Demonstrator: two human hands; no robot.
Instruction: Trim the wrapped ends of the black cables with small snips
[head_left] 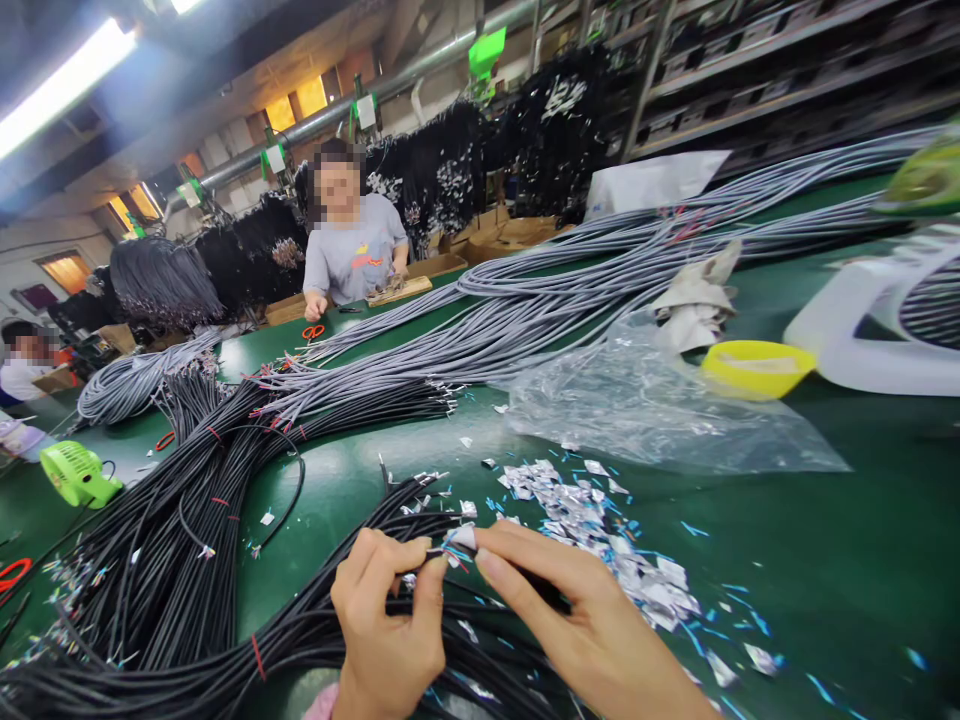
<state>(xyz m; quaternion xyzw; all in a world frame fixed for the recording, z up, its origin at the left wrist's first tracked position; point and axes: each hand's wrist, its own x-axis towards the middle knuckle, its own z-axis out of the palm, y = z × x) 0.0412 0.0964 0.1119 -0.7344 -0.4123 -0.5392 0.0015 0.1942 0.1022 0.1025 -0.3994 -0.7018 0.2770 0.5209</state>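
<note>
My left hand (390,610) pinches a black cable (435,552) close to its stripped end, where thin coloured wires show. Thumb and forefinger of my right hand (577,600) are closed on a piece of silvery foil (463,538) at that end. Beneath both hands runs a bundle of black cables (300,630), tied with a red band. To the right of the fingers lies a heap of foil scraps and blue thread bits (600,530).
Grey cables (525,290) stretch across the green table (847,550). A clear plastic bag (660,410), a yellow bowl (757,368) and a white fan (862,310) are at right. A green fan (79,475) stands left. Another person (352,240) works across the table.
</note>
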